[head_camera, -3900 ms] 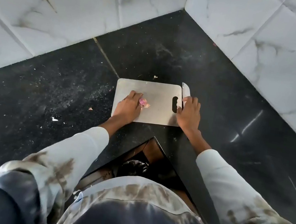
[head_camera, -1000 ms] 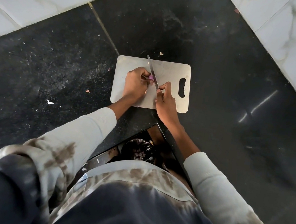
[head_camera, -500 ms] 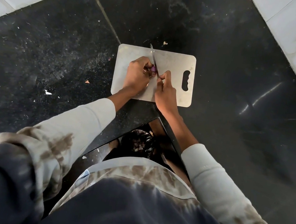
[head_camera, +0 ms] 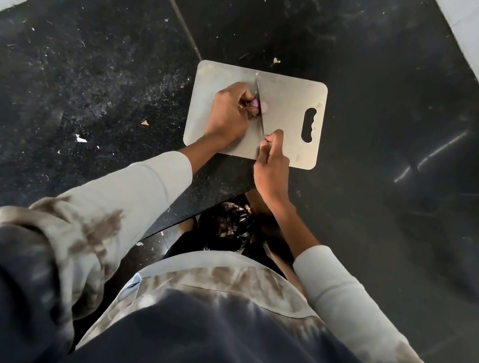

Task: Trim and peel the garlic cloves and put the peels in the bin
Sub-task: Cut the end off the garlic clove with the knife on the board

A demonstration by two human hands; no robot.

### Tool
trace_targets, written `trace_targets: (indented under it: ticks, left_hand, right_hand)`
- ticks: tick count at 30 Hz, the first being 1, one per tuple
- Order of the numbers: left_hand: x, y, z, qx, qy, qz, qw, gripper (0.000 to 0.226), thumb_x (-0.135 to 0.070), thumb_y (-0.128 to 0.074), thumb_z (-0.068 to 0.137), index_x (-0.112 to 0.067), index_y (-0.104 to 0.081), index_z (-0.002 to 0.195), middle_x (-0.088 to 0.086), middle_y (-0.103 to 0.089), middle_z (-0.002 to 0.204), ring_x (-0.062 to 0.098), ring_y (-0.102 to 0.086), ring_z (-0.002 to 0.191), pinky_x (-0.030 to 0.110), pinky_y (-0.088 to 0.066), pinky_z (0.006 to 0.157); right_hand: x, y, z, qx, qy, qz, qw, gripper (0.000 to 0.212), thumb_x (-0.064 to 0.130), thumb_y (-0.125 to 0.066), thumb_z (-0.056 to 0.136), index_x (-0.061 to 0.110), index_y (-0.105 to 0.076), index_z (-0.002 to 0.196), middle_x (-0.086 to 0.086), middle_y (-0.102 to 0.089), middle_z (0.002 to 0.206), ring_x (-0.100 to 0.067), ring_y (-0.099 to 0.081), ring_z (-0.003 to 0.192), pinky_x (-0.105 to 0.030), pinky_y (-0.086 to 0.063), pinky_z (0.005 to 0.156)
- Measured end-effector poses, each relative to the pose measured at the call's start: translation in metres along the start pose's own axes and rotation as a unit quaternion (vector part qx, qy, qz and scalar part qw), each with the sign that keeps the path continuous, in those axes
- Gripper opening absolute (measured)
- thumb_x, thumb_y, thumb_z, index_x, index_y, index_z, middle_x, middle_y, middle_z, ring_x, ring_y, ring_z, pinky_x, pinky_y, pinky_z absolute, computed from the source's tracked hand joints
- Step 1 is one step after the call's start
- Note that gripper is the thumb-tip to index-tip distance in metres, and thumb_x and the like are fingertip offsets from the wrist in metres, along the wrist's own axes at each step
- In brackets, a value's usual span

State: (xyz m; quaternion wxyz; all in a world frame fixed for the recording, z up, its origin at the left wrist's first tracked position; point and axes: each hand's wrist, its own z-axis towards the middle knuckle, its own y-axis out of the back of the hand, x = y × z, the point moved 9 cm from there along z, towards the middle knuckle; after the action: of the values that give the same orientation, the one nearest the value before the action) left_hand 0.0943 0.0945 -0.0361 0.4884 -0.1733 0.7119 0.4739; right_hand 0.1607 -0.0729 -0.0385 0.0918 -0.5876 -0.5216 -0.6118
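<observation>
On the cutting board, our left hand pinches a pink-skinned garlic clove in curled fingers while our right hand, fingers wrapped round the handle, lays the knife across it. We judge the trimming cut underway; next comes peeling, with skins bound for the bin below the counter edge.

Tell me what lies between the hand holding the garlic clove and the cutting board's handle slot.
In the head view, the knife blade crosses just right of the left hand, over the garlic clove. From there to the handle slot the cutting board is bare.
</observation>
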Motion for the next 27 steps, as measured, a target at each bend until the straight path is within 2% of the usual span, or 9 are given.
trace_targets:
  ticks: [3, 5, 8, 10, 13, 16, 19, 24, 27]
  left_hand:
    - [-0.001, -0.003, 0.0, 0.01, 0.001, -0.002, 1.0, 0.004, -0.014, -0.064, 0.091, -0.01, -0.065, 0.091, 0.005, -0.072, 0.091, 0.025, -0.074, 0.084, 0.049, -0.063, 0.074]
    - [-0.006, -0.002, -0.001, 0.012, -0.004, 0.004, 1.0, 0.009, -0.011, -0.07, 0.095, -0.005, -0.064, 0.092, 0.005, -0.072, 0.09, 0.02, -0.072, 0.081, 0.04, -0.062, 0.072]
    - [-0.007, 0.0, 0.002, 0.008, 0.003, 0.024, 1.0, 0.022, -0.022, -0.078, 0.097, -0.006, -0.064, 0.091, -0.006, -0.067, 0.083, 0.006, -0.066, 0.076, 0.017, -0.048, 0.059]
    - [-0.01, 0.001, 0.001, 0.008, -0.001, 0.05, 0.999, 0.024, -0.028, -0.077, 0.098, -0.011, -0.062, 0.089, -0.008, -0.065, 0.082, 0.009, -0.064, 0.075, 0.02, -0.048, 0.058]
    - [-0.012, 0.003, -0.004, -0.002, 0.008, 0.1, 0.995, 0.032, -0.043, -0.077, 0.096, -0.017, -0.059, 0.09, -0.005, -0.062, 0.083, 0.009, -0.057, 0.071, 0.02, -0.041, 0.056]
    - [-0.006, 0.001, -0.012, -0.014, 0.049, 0.143, 0.988, 0.032, -0.047, -0.078, 0.093, -0.018, -0.064, 0.099, -0.002, -0.068, 0.091, 0.014, -0.064, 0.079, 0.024, -0.047, 0.061]
    - [-0.006, 0.001, -0.019, -0.015, 0.075, 0.161, 0.984, 0.034, -0.05, -0.073, 0.096, -0.017, -0.068, 0.101, -0.001, -0.072, 0.091, 0.016, -0.068, 0.08, 0.021, -0.04, 0.057]
    - [-0.013, 0.009, -0.023, -0.035, 0.099, 0.151, 0.983, 0.037, -0.054, -0.068, 0.1, -0.018, -0.061, 0.104, -0.004, -0.064, 0.086, 0.01, -0.058, 0.07, 0.022, -0.038, 0.055]
    - [-0.02, 0.017, -0.024, -0.039, 0.06, 0.152, 0.986, 0.031, -0.048, -0.067, 0.1, -0.019, -0.057, 0.107, -0.003, -0.065, 0.091, 0.01, -0.061, 0.073, 0.025, -0.045, 0.059]
  right_hand:
    - [0.001, 0.0, 0.0, -0.005, 0.003, 0.004, 1.0, 0.006, 0.012, -0.039, 0.112, 0.01, -0.041, 0.117, 0.01, -0.053, 0.066, -0.009, -0.049, 0.046, -0.023, -0.031, 0.046]
    - [0.0, 0.001, 0.001, 0.001, 0.002, 0.023, 1.0, 0.006, 0.013, -0.039, 0.112, 0.01, -0.04, 0.117, 0.004, -0.057, 0.071, -0.013, -0.052, 0.05, -0.026, -0.035, 0.049]
    - [-0.006, 0.007, 0.002, -0.001, 0.003, 0.05, 0.999, 0.009, 0.018, -0.039, 0.112, 0.011, -0.042, 0.119, -0.007, -0.061, 0.074, -0.028, -0.056, 0.059, -0.039, -0.045, 0.054]
    - [-0.009, 0.015, 0.004, -0.017, -0.002, 0.071, 0.997, 0.011, 0.019, -0.039, 0.112, 0.015, -0.042, 0.122, -0.014, -0.063, 0.077, -0.038, -0.059, 0.065, -0.046, -0.049, 0.057]
    - [-0.01, 0.027, 0.011, -0.049, -0.018, 0.099, 0.994, 0.016, 0.016, -0.038, 0.112, 0.015, -0.042, 0.127, -0.012, -0.061, 0.077, -0.028, -0.057, 0.064, -0.037, -0.046, 0.056]
    - [-0.008, 0.033, 0.016, -0.05, -0.021, 0.099, 0.994, 0.017, 0.016, -0.038, 0.112, 0.014, -0.043, 0.128, -0.014, -0.06, 0.077, -0.023, -0.057, 0.067, -0.029, -0.043, 0.056]
    - [-0.009, 0.029, 0.02, -0.03, -0.026, 0.107, 0.993, 0.014, 0.019, -0.04, 0.112, 0.016, -0.044, 0.125, -0.005, -0.061, 0.074, -0.013, -0.06, 0.063, -0.023, -0.05, 0.06]
    - [-0.018, 0.016, 0.03, -0.001, -0.048, 0.151, 0.987, 0.009, 0.022, -0.045, 0.111, 0.021, -0.046, 0.12, -0.003, -0.064, 0.071, -0.016, -0.064, 0.065, -0.05, -0.061, 0.075]
    - [-0.021, 0.014, 0.031, 0.003, -0.057, 0.166, 0.985, 0.008, 0.023, -0.045, 0.111, 0.022, -0.047, 0.119, -0.003, -0.065, 0.072, -0.019, -0.065, 0.067, -0.053, -0.06, 0.072]
